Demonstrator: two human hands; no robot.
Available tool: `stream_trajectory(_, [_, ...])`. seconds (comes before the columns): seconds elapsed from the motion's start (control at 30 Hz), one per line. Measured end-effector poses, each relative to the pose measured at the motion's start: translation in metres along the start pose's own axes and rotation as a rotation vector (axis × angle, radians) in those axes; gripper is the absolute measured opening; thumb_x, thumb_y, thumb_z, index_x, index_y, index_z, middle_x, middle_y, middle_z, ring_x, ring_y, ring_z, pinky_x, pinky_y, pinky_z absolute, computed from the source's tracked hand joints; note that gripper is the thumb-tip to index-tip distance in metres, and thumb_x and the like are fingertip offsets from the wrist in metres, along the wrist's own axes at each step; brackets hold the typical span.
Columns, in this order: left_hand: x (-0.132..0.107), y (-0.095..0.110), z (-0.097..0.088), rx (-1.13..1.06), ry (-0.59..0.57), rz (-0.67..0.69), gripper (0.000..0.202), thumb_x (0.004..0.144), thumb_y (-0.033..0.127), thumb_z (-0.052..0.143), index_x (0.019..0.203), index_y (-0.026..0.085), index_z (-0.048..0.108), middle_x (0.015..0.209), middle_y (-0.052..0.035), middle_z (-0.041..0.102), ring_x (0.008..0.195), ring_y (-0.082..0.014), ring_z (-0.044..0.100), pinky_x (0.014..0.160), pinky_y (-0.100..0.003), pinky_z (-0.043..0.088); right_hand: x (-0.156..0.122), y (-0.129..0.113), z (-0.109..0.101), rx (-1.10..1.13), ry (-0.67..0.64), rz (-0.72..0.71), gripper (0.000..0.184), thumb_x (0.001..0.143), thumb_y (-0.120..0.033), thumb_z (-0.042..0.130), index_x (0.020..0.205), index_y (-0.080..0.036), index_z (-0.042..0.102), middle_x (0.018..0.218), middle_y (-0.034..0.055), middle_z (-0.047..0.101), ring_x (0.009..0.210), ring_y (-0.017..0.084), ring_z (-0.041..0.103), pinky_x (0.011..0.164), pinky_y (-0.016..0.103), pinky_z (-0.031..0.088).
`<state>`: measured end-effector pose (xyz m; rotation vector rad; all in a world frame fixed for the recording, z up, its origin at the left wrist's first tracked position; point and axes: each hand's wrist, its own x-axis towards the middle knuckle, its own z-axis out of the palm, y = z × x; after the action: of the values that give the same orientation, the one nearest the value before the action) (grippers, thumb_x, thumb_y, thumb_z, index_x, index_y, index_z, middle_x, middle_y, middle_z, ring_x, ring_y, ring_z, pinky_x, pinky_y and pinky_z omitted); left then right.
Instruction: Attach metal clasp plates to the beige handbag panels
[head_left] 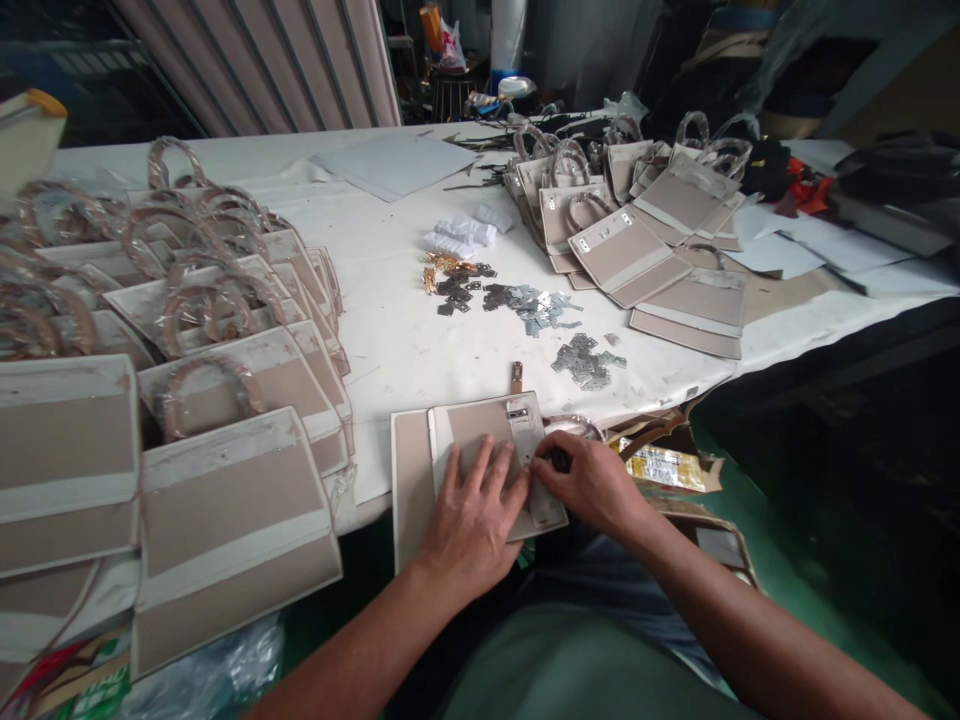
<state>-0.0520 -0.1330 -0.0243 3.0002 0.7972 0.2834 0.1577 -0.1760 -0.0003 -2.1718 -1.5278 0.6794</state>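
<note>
I'm pressing my left hand (469,525) flat on a beige bag panel (476,435) at the near edge of the surface (397,330), its fingers (484,475) spread wide, while my right hand (592,485) is pinching something small and dark (559,460) beside a pale plate (525,440), its shape mostly hidden by my fingers. Stacked bag panels (225,520) are lying at 9 o'clock, and loose metal fittings (525,305) are scattered at 12 o'clock.

Taupe bag panel (469,430) edged in cream showing, white tablecloth (390,340) spreading beyond it, matching taupe panels (232,530) with cream bands lying left of it, silver fittings (532,308) and gold fittings (442,263) glinting beyond it, green floor (757,560) showing right of it
</note>
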Motion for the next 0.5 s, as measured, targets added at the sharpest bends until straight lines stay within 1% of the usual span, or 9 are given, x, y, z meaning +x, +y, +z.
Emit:
stream_trajectory(0.13, [0.000,0.000,0.003,-0.002,-0.007,0.005,0.066,0.096,0.057,0.062,0.151,0.020,0.060,0.165,-0.0172,0.049,0.159,-0.0424,0.031,0.128,-0.068,0.023,-0.004,-0.003,0.006,-0.159,0.111,-0.093,0.015,0.092,-0.038,0.069,0.098,-0.026,0.076,0.103,0.0045,0.077,0.080,0.021,0.072,0.067,0.030,0.043])
stream_trajectory(0.23, [0.000,0.000,0.005,0.005,0.008,0.006,0.064,0.097,0.056,0.061,0.149,0.020,0.062,0.164,-0.0175,0.051,0.157,-0.0429,0.034,0.127,-0.068,0.025,-0.007,0.001,0.012,-0.201,0.189,-0.142,0.013,0.094,-0.037,0.070,0.094,-0.026,0.078,0.103,0.0044,0.073,0.077,0.019,0.069,0.063,0.028,0.041])
stream_trajectory(0.3, [0.000,0.000,0.005,0.007,0.021,0.003,0.062,0.096,0.056,0.061,0.148,0.020,0.062,0.163,-0.0171,0.052,0.157,-0.0423,0.035,0.127,-0.068,0.025,-0.009,0.006,0.014,-0.178,0.211,-0.199,0.014,0.096,-0.036,0.069,0.095,-0.026,0.079,0.098,0.0042,0.072,0.075,0.018,0.069,0.063,0.028,0.042])
stream_trajectory(0.4, [0.000,0.000,0.004,0.007,0.020,0.002,0.065,0.095,0.059,0.064,0.148,0.021,0.063,0.165,-0.0170,0.049,0.158,-0.0420,0.033,0.128,-0.069,0.024,-0.011,0.014,0.017,-0.077,0.218,-0.280,0.015,0.100,-0.032,0.067,0.099,-0.026,0.080,0.097,0.0036,0.073,0.079,0.017,0.071,0.069,0.026,0.047])
stream_trajectory(0.5, [0.000,0.000,0.004,-0.002,0.015,0.005,0.070,0.092,0.062,0.067,0.149,0.021,0.062,0.165,-0.0178,0.049,0.159,-0.0433,0.031,0.128,-0.070,0.024,-0.014,0.016,0.020,-0.076,0.272,-0.279,0.015,0.100,-0.031,0.067,0.097,-0.026,0.081,0.095,0.0036,0.075,0.080,0.017,0.072,0.071,0.026,0.048])
